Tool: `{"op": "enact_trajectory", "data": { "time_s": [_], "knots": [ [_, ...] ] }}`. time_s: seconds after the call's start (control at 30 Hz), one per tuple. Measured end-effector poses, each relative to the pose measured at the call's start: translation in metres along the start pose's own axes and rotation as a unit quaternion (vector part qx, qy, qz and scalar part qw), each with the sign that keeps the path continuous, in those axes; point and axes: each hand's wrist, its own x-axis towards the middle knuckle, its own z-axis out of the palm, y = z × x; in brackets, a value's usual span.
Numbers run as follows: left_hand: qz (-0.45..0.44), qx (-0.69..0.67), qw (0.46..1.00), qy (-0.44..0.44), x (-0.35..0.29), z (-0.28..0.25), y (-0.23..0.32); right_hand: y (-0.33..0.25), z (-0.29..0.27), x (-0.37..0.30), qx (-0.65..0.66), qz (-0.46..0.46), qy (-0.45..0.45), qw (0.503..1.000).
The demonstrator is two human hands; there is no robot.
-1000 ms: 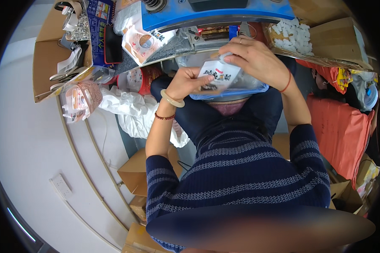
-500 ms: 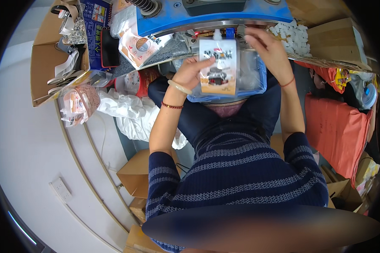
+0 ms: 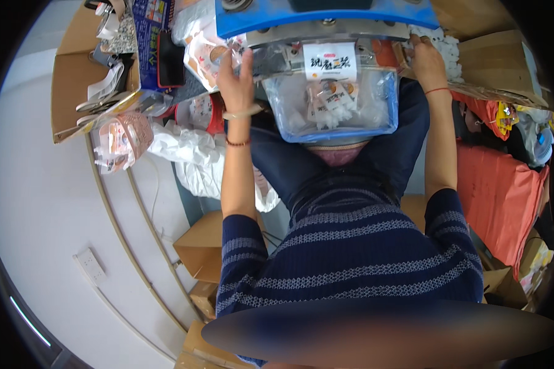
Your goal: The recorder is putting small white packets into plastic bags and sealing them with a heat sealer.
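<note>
My left hand [image 3: 235, 80] is raised beside a pile of white printed pouches [image 3: 204, 56], its thumb and fingers apart with nothing seen between them. My right hand [image 3: 428, 63] is at the edge of a heap of small white plastic pieces [image 3: 448, 54]; its fingers are curled, and whatever they may hold is hidden. Between the hands, a white printed pouch [image 3: 330, 60] lies below the blue machine [image 3: 326, 26], out of reach of both hands. A blue bin lined with clear plastic [image 3: 393, 101] sits at my lap, with several pouches [image 3: 331, 101] inside.
An open cardboard box [image 3: 74, 92] with odds and ends stands at the left, next to a dark phone-shaped object [image 3: 170, 58]. A pink basket [image 3: 132, 138] hangs below it. Another cardboard box [image 3: 495, 64] and a red-orange sack [image 3: 498, 197] are on the right.
My left hand has let go of the spouted pouch and moved left to the pouch pile. My right hand has moved right to the white pieces. The bin's inside now shows.
</note>
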Motion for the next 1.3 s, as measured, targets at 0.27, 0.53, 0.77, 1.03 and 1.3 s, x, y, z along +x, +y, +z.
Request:
{"op": "enact_trajectory", "data": {
  "time_s": [0.27,0.53,0.77,1.03,1.3],
  "knots": [
    [0.268,0.193,0.944,-0.019,-0.043,-0.020,-0.068,0.021,-0.005,-0.009,0.059,-0.029,0.065,0.996],
    [-0.090,-0.155,0.981,-0.074,-0.061,-0.026,-0.005,-0.086,-0.061,-0.064,0.437,-0.007,0.018,0.899],
    [0.023,-0.087,0.992,-0.087,-0.065,-0.022,0.050,-0.151,-0.067,-0.068,0.497,-0.103,-0.069,0.859],
    [0.236,0.203,0.950,0.032,-0.049,-0.004,-0.055,-0.154,-0.028,-0.089,0.453,-0.191,-0.106,0.864],
    [-0.062,-0.222,0.972,-0.052,-0.064,-0.010,0.009,-0.150,-0.026,-0.108,0.491,-0.095,-0.099,0.860]
  ]
}}
